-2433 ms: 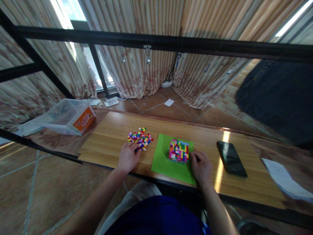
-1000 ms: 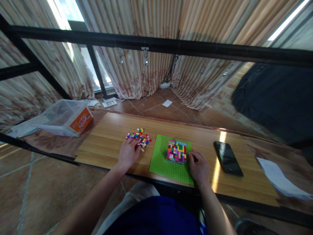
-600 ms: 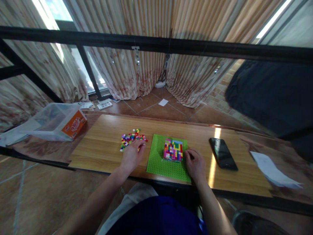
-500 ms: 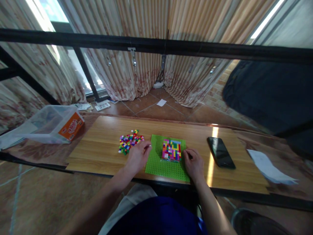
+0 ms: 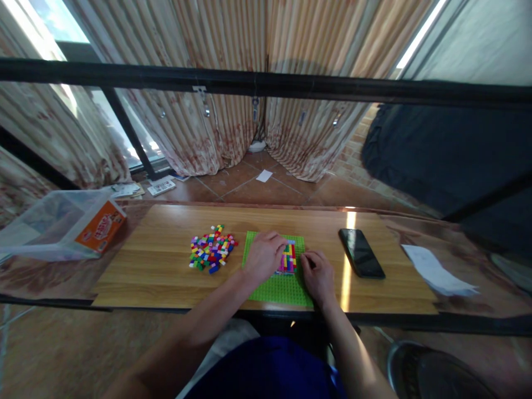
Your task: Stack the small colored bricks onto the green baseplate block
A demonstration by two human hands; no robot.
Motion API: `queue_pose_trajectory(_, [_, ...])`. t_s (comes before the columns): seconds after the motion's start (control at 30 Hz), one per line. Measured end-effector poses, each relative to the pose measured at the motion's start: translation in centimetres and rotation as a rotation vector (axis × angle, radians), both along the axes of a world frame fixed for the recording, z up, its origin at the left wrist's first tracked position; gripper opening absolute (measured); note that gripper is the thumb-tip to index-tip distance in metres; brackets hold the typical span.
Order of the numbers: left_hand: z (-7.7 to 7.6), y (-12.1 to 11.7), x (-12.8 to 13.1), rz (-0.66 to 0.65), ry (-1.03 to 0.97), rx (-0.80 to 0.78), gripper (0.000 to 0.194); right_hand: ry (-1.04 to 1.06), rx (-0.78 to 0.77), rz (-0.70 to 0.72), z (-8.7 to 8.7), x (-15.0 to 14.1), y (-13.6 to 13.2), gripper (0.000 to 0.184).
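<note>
My left hand [image 5: 266, 256] is over a block of stacked multicoloured toy bricks [image 5: 288, 260], covering its left part. Its fingers are pinched together at the top of the stack; the small brick between the fingertips is hidden now but showed as a whitish piece a moment ago. The stack sits on a green studded baseplate [image 5: 280, 291]. At the plate's right edge rests my right hand [image 5: 319, 275], fingers curled in and thumb near the forefinger, close beside the stack. Whether it holds anything does not show. A pile of loose toy bricks [image 5: 211, 249] lies left of the plate.
On the wooden tabletop [image 5: 153, 266], a black phone [image 5: 361, 253] lies to the right of my right hand. White paper [image 5: 436, 270] is farther right. A clear plastic bin [image 5: 58, 221] with an orange label stands at the left. A dark bar [image 5: 233, 83] runs across beyond the table.
My left hand has moved right, from beside the loose bricks to over the stack. My right hand keeps its place at the plate's edge. The whole view has shifted slightly.
</note>
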State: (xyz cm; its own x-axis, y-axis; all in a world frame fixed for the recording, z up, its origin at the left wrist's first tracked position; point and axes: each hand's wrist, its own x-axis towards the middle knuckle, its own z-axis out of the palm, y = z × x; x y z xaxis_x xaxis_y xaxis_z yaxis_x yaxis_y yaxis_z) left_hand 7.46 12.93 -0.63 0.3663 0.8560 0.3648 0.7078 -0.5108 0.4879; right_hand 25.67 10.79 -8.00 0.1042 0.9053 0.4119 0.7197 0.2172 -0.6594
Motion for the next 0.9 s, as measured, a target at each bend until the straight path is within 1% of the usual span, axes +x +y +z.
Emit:
queue_pose_trajectory(0.2, [0.0,1.1,0.6,-0.06,0.157,0.066,0.021,0.003,-0.011,0.01,-0.2,0.1,0.0,0.026])
queue_pose_trajectory(0.43, [-0.3,1.4,0.5,-0.077,0.172,0.095,0.021,0.006,-0.003,0.0,-0.1,0.1,0.0,0.025])
queue_pose_trajectory(0.63, [-0.3,1.4,0.5,-0.091,0.225,0.127,0.019,0.0,-0.012,0.006,-0.1,0.1,0.0,0.026])
queue_pose_trajectory(0.7, [-0.4,1.5,0.7,-0.078,0.2,0.116,0.019,0.0,-0.01,0.006,-0.1,0.1,0.0,0.026])
queue_pose_trajectory(0.77, [-0.6,1.5,0.9,-0.054,0.133,0.088,0.018,-0.002,-0.008,0.005,-0.1,0.1,0.0,0.026])
queue_pose_trajectory(0.9, [-1.4,1.9,1.5,0.059,-0.107,-0.053,0.014,0.002,-0.009,0.002,-0.1,0.1,0.0,0.026])
